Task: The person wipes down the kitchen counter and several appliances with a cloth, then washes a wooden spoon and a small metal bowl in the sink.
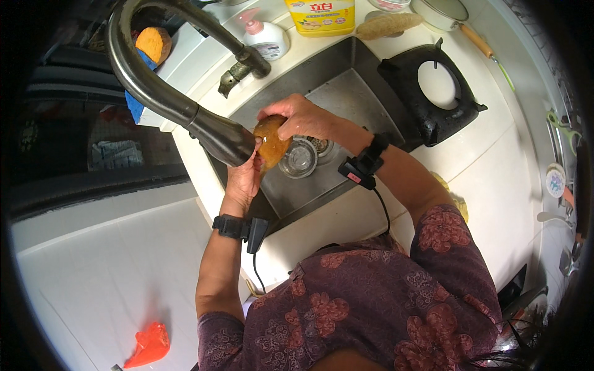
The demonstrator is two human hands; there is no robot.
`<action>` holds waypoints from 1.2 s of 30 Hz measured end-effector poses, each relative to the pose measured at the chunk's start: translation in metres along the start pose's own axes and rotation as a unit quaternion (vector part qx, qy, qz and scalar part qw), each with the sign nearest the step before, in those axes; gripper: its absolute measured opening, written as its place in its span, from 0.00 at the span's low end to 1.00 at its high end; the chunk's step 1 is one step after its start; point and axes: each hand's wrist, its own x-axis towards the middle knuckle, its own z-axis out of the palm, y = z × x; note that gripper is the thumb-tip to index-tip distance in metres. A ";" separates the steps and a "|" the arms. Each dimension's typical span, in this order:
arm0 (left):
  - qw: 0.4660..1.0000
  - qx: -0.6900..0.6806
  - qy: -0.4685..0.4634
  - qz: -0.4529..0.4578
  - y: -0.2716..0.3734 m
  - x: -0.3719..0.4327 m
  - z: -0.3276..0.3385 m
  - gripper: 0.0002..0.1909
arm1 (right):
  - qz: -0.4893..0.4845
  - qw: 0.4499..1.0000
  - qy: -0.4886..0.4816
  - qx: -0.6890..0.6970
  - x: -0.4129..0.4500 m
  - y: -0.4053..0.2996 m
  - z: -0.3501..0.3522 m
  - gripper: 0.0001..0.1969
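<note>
Over the steel sink (320,181), both my hands hold a wet, rounded orange-brown piece of produce (274,141), its exact kind unclear. My left hand (245,178) grips its lower left side, partly hidden by the spout head of the faucet (222,139). Fingers and thumb of my right hand (299,116) close on its top and right side. A clear round bowl or cup (298,157) stands in the sink just right of the produce, beside the drain strainer (319,144). Whether water is running cannot be made out.
A black burner grate (429,92) lies at the sink's right edge. Behind the sink stand a white pump bottle (267,39), a yellow detergent bottle (320,16), a loofah (390,25) and a wooden-handled pan (441,14). A cut orange-fleshed piece (153,44) rests at upper left.
</note>
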 end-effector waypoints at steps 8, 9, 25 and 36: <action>0.998 0.042 -0.053 -0.010 -0.002 0.001 -0.013 0.12 | 0.014 0.998 0.011 0.057 0.001 0.004 -0.003 0.22; 0.999 0.031 -0.043 0.001 0.001 -0.001 -0.008 0.10 | 0.008 0.999 0.007 0.034 0.002 0.003 -0.002 0.22; 0.999 0.044 0.022 0.004 0.007 -0.003 0.003 0.09 | 0.010 1.000 0.015 -0.007 0.007 0.002 0.002 0.24; 0.999 -0.010 0.014 0.029 0.010 0.007 -0.014 0.08 | 0.024 0.999 0.025 0.024 0.018 -0.003 0.003 0.24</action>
